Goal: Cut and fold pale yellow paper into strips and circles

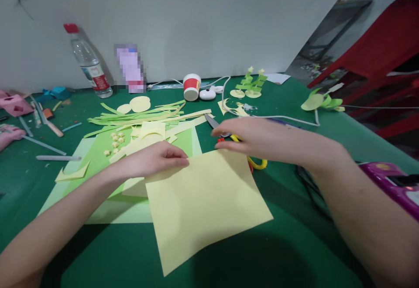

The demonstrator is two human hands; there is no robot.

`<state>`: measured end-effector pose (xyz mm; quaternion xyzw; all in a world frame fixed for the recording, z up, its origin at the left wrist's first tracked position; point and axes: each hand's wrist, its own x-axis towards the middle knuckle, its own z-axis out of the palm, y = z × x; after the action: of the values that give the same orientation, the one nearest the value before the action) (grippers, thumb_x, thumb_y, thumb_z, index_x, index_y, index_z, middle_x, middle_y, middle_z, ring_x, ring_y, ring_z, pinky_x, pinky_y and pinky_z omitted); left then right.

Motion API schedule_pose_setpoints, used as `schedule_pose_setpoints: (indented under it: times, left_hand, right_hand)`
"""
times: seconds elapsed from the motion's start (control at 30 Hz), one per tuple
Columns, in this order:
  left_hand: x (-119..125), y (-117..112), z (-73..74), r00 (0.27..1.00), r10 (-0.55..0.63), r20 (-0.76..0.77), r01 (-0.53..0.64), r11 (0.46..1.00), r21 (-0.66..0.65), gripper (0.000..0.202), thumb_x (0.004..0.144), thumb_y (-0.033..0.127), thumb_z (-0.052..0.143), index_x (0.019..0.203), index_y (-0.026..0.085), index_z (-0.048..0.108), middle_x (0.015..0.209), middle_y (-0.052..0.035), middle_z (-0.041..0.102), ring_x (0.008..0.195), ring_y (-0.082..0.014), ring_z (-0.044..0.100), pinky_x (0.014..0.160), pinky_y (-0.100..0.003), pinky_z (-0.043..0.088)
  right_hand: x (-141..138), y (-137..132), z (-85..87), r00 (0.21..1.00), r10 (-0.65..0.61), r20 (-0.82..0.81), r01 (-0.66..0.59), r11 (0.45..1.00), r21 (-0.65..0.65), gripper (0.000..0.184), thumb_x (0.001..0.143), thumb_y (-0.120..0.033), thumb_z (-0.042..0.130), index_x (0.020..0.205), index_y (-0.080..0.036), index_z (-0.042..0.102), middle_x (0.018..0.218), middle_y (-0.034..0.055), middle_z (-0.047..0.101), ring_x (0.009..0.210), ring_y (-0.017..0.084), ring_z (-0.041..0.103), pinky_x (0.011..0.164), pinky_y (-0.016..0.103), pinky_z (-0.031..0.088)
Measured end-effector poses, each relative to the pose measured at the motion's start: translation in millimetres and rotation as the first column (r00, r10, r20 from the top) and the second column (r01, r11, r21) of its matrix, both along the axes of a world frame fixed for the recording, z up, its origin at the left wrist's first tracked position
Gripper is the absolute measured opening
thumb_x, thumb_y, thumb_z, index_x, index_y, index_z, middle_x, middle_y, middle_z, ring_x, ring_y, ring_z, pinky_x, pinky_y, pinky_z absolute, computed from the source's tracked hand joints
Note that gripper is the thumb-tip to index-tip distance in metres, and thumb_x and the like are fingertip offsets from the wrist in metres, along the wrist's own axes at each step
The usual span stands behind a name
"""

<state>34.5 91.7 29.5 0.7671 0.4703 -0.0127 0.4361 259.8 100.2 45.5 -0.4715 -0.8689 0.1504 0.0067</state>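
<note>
A pale yellow sheet of paper [206, 205] is tilted toward me above the front of the table. My left hand [163, 159] pinches its upper left edge between thumb and fingers. At the sheet's upper right, my right hand [238, 133] hovers over a pair of scissors [260, 163] with red and yellow handles. Thumb and fingers are apart there, and part of the scissors shows in the gap; whether they touch it, I cannot tell. The blades point away to the left. Light green sheets [108, 205] and yellow offcuts [150, 131] lie beneath and beyond my left hand.
Green paper strips [137, 118], small folded stars [116, 142] and paper discs [140, 104] lie behind. A bottle [93, 70], paper cup [191, 87] and white cable [278, 117] stand or lie near the wall. Paper plants [250, 85] stand farther right. A magenta device [389, 183] sits at right.
</note>
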Motion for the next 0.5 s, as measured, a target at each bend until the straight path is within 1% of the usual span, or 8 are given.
schedule_pose_setpoints:
  times: [0.03, 0.07, 0.13, 0.2, 0.27, 0.37, 0.43, 0.5]
  left_hand:
    - [-1.1, 0.8, 0.9, 1.000, -0.019, -0.006, 0.020, 1.000, 0.016, 0.037, 0.082, 0.047, 0.040, 0.085, 0.020, 0.064, 0.075, 0.0007, 0.061, 0.061, -0.0106, 0.050, 0.049, -0.018, 0.034]
    - [-2.2, 1.5, 1.7, 0.999, -0.042, -0.022, 0.043, 0.998, 0.036, 0.037, 0.082, 0.047, 0.039, 0.084, 0.020, 0.065, 0.075, 0.0006, 0.062, 0.062, -0.0111, 0.051, 0.050, -0.018, 0.035]
    - [-3.7, 2.1, 2.6, 0.996, -0.056, -0.066, 0.062, 0.993, 0.101, 0.036, 0.083, 0.045, 0.038, 0.090, 0.021, 0.064, 0.077, 0.0001, 0.063, 0.064, -0.0124, 0.053, 0.053, -0.020, 0.036]
    - [-3.3, 0.1, 1.9, 0.997, -0.021, -0.068, 0.034, 0.982, 0.188, 0.034, 0.083, 0.041, 0.039, 0.104, 0.023, 0.060, 0.087, -0.0007, 0.065, 0.072, -0.0142, 0.056, 0.060, -0.021, 0.039]
    - [-0.3, -4.5, -0.6, 1.000, 0.014, -0.005, -0.012, 0.963, 0.270, 0.034, 0.083, 0.037, 0.041, 0.112, 0.023, 0.055, 0.097, -0.0015, 0.065, 0.082, -0.0154, 0.057, 0.069, -0.023, 0.041]
    - [6.6, -13.2, -5.7, 0.998, -0.011, 0.065, -0.013, 0.932, 0.362, 0.028, 0.085, 0.031, 0.040, 0.101, 0.021, 0.060, 0.098, -0.0017, 0.066, 0.085, -0.0151, 0.059, 0.074, -0.024, 0.042]
    - [8.9, -16.9, -7.9, 0.999, -0.030, 0.036, 0.013, 0.911, 0.412, 0.026, 0.085, 0.027, 0.039, 0.096, 0.021, 0.061, 0.092, -0.0014, 0.067, 0.079, -0.0146, 0.059, 0.071, -0.024, 0.042]
    - [7.3, -17.4, -8.0, 0.998, -0.047, -0.030, 0.055, 0.895, 0.442, 0.025, 0.085, 0.025, 0.039, 0.098, 0.022, 0.060, 0.091, -0.0008, 0.067, 0.076, -0.0146, 0.059, 0.068, -0.025, 0.041]
  right_hand:
    - [-3.4, 0.6, 0.0, 0.994, 0.096, -0.049, -0.100, 0.991, -0.087, 0.028, 0.082, -0.040, 0.040, 0.088, -0.020, 0.059, 0.085, 0.0057, 0.061, 0.071, 0.019, 0.055, 0.055, 0.027, 0.035]
    - [-6.8, 1.1, -0.3, 0.986, 0.151, -0.072, -0.160, 0.975, -0.151, 0.030, 0.082, -0.041, 0.039, 0.088, -0.021, 0.060, 0.083, 0.0035, 0.062, 0.069, 0.017, 0.054, 0.054, 0.025, 0.035]
    - [-13.0, 1.2, -1.6, 0.970, 0.211, -0.125, -0.232, 0.953, -0.194, 0.030, 0.083, -0.034, 0.038, 0.080, -0.018, 0.063, 0.074, 0.0024, 0.062, 0.062, 0.013, 0.052, 0.053, 0.025, 0.034]
    - [-18.2, 0.4, -4.0, 0.965, 0.212, -0.157, -0.235, 0.960, -0.149, 0.028, 0.081, -0.025, 0.039, 0.073, -0.016, 0.065, 0.067, 0.0021, 0.062, 0.057, 0.011, 0.050, 0.053, 0.024, 0.033]
    - [-22.6, -1.1, -7.1, 0.968, 0.181, -0.173, -0.202, 0.973, -0.116, 0.026, 0.079, -0.022, 0.043, 0.072, -0.015, 0.067, 0.064, 0.0020, 0.063, 0.054, 0.011, 0.049, 0.052, 0.024, 0.032]
    - [-28.9, -4.2, -11.5, 0.978, 0.130, -0.166, -0.147, 0.984, -0.098, 0.026, 0.078, -0.026, 0.046, 0.069, -0.015, 0.067, 0.058, 0.0016, 0.060, 0.051, 0.010, 0.046, 0.048, 0.024, 0.029]
    - [-32.0, -6.2, -13.1, 0.981, 0.119, -0.153, -0.132, 0.988, -0.079, 0.025, 0.079, -0.026, 0.047, 0.068, -0.016, 0.068, 0.057, 0.0014, 0.060, 0.050, 0.010, 0.044, 0.047, 0.024, 0.027]
    - [-32.7, -7.2, -13.3, 0.985, 0.112, -0.134, -0.119, 0.992, -0.045, 0.023, 0.078, -0.023, 0.048, 0.069, -0.016, 0.068, 0.059, 0.0019, 0.061, 0.050, 0.010, 0.045, 0.048, 0.024, 0.027]
